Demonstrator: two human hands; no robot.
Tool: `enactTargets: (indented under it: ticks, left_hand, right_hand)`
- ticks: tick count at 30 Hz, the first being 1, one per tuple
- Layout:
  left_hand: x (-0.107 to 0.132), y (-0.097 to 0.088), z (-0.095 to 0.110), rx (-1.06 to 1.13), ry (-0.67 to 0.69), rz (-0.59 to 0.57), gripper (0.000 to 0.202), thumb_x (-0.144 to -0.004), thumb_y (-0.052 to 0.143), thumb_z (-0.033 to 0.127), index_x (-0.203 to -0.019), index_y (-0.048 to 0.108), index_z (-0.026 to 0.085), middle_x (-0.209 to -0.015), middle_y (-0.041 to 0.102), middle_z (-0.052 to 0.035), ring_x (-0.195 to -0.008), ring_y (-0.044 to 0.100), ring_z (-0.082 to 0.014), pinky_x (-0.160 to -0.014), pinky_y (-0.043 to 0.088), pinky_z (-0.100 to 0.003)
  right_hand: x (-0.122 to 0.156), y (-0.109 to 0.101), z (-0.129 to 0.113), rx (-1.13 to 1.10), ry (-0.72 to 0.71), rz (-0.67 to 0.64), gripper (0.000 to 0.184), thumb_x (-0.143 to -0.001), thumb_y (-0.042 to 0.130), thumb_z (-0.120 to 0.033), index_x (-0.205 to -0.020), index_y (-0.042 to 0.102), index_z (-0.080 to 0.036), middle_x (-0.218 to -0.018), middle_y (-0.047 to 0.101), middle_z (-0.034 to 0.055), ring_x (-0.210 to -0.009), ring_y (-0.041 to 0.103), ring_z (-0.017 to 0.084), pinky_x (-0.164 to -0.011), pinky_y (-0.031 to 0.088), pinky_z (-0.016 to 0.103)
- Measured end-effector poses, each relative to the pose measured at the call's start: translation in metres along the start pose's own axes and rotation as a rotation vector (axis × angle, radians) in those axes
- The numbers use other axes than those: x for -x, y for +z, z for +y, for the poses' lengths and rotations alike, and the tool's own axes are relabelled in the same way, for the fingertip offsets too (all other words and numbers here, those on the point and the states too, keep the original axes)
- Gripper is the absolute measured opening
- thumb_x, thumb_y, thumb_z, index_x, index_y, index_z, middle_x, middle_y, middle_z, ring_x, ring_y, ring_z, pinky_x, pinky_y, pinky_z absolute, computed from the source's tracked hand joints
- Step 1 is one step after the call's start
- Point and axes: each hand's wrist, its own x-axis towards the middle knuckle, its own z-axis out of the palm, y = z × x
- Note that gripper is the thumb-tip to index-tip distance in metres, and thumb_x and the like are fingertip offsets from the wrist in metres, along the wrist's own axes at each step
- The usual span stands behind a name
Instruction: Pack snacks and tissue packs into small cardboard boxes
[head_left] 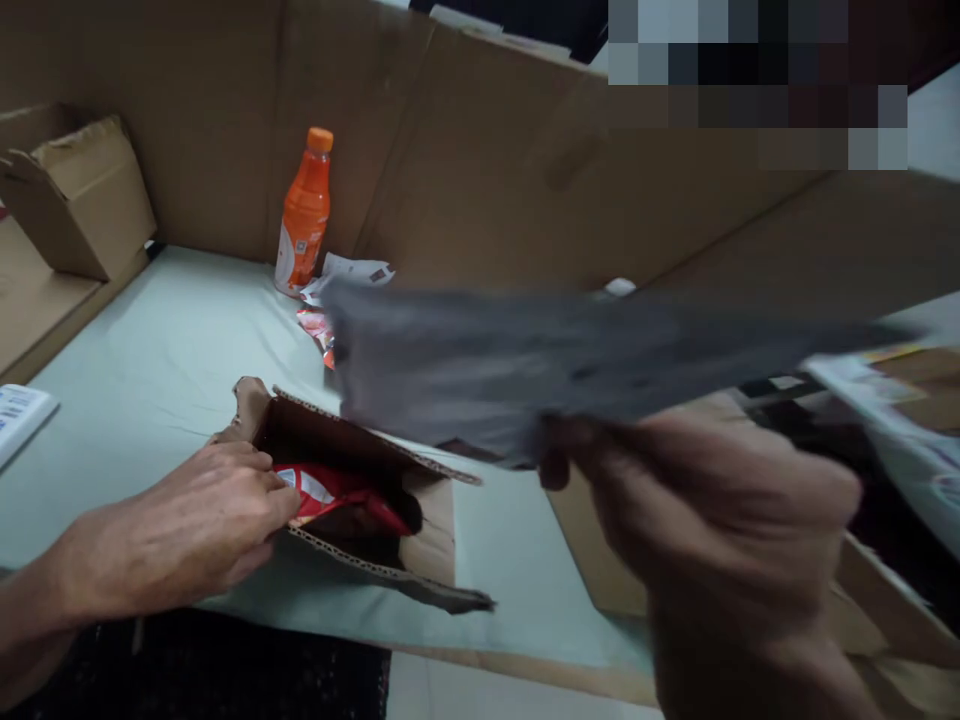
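Note:
My left hand [191, 530] rests on the near left edge of a small open cardboard box [360, 470] lying on the pale table cover [150, 370], fingers curled over its rim and touching a red and white packet [330, 492] inside. My right hand [720, 540] is raised at the right, closed on a flat grey sheet [540, 360] that is smeared by motion and stretches across the middle of the view, above the box.
An orange drink bottle [304, 210] stands at the back by a tall cardboard wall [480, 150], with crumpled wrappers [330, 300] beside it. Another cardboard box [75, 195] sits at far left. Flat cardboard and printed packaging [900, 400] lie at right.

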Motion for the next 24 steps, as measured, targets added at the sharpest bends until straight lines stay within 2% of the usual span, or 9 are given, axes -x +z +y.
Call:
enactTargets:
  ticks: [3, 5, 7, 10, 14, 17, 20, 22, 24]
  left_hand:
    - [0.001, 0.003, 0.0, -0.031, -0.004, 0.013, 0.015, -0.083, 0.058, 0.008, -0.081, 0.062, 0.023, -0.075, 0.067, -0.0027, -0.075, 0.059, -0.0243, -0.073, 0.045, -0.039]
    - [0.003, 0.003, 0.001, -0.027, -0.007, 0.024, 0.016, -0.083, 0.058, 0.007, -0.081, 0.062, 0.022, -0.077, 0.067, -0.0028, -0.078, 0.06, -0.0242, -0.077, 0.046, -0.039]
    - [0.004, 0.001, 0.002, -0.002, -0.002, 0.043, 0.016, -0.084, 0.057, 0.007, -0.08, 0.061, 0.022, -0.08, 0.068, -0.0028, -0.08, 0.06, -0.0237, -0.081, 0.048, -0.038]
    - [0.004, -0.002, 0.003, 0.05, 0.023, 0.085, 0.02, -0.085, 0.055, 0.005, -0.082, 0.064, 0.022, -0.081, 0.069, -0.0032, -0.083, 0.061, -0.0237, -0.087, 0.049, -0.038]
    - [0.003, -0.002, 0.004, 0.11, 0.028, 0.122, 0.029, -0.087, 0.051, 0.002, -0.098, 0.07, 0.023, -0.093, 0.073, -0.0044, -0.091, 0.064, -0.0234, -0.088, 0.051, -0.035]
    - [0.004, 0.004, 0.001, 0.122, 0.036, 0.153, 0.029, -0.089, 0.052, 0.005, -0.105, 0.069, 0.022, -0.102, 0.073, -0.0059, -0.096, 0.065, -0.024, -0.089, 0.052, -0.036]
    - [0.006, 0.007, -0.001, 0.082, 0.04, 0.126, 0.019, -0.087, 0.056, 0.008, -0.094, 0.068, 0.021, -0.091, 0.072, -0.0053, -0.094, 0.066, -0.0259, -0.092, 0.051, -0.04]
    - [0.006, 0.005, 0.0, 0.031, 0.015, 0.075, 0.014, -0.086, 0.059, 0.008, -0.085, 0.066, 0.02, -0.08, 0.068, -0.0041, -0.087, 0.065, -0.0262, -0.089, 0.052, -0.041]
    - [0.005, 0.001, 0.003, -0.018, -0.015, 0.027, 0.014, -0.083, 0.061, 0.007, -0.077, 0.062, 0.02, -0.073, 0.064, -0.0036, -0.082, 0.064, -0.0262, -0.082, 0.051, -0.04]
  right_hand:
    - [0.005, 0.008, -0.025, 0.159, -0.276, -0.135, 0.026, -0.095, 0.058, -0.008, -0.096, 0.073, -0.029, -0.076, 0.077, -0.0024, -0.056, 0.067, 0.012, -0.05, 0.05, 0.022]
    - [0.005, 0.015, -0.036, 0.235, -0.347, -0.219, 0.03, -0.095, 0.052, -0.004, -0.103, 0.072, -0.025, -0.085, 0.08, 0.0016, -0.061, 0.071, 0.013, -0.053, 0.051, 0.022]
    - [0.005, 0.018, -0.045, 0.272, -0.36, -0.255, 0.032, -0.095, 0.049, -0.001, -0.104, 0.071, -0.023, -0.084, 0.08, 0.0024, -0.06, 0.07, 0.013, -0.052, 0.05, 0.023]
    - [0.007, 0.009, -0.057, 0.203, -0.323, -0.23, 0.038, -0.096, 0.05, -0.001, -0.116, 0.07, -0.027, -0.09, 0.081, 0.0015, -0.067, 0.073, 0.014, -0.058, 0.054, 0.022]
    - [0.011, -0.001, -0.07, 0.097, -0.311, -0.238, 0.042, -0.096, 0.05, -0.002, -0.122, 0.066, -0.031, -0.094, 0.081, -0.0004, -0.073, 0.076, 0.015, -0.062, 0.058, 0.022]
    - [0.017, 0.009, -0.067, 0.172, -0.356, -0.269, 0.035, -0.097, 0.048, -0.001, -0.116, 0.066, -0.024, -0.09, 0.08, 0.0012, -0.072, 0.074, 0.014, -0.062, 0.057, 0.022]
    - [0.023, 0.029, -0.054, 0.334, -0.4, -0.292, 0.03, -0.097, 0.046, -0.002, -0.107, 0.069, -0.018, -0.084, 0.078, 0.0038, -0.067, 0.07, 0.013, -0.058, 0.052, 0.022]
    - [0.022, 0.044, -0.045, 0.462, -0.318, -0.479, 0.027, -0.093, 0.048, -0.003, -0.098, 0.07, -0.018, -0.078, 0.076, 0.0034, -0.062, 0.067, 0.014, -0.054, 0.046, 0.024]
    - [0.016, 0.06, -0.038, 0.585, -0.165, -0.756, 0.018, -0.089, 0.056, -0.008, -0.093, 0.07, -0.019, -0.078, 0.076, 0.0045, -0.063, 0.068, 0.016, -0.052, 0.041, 0.026]
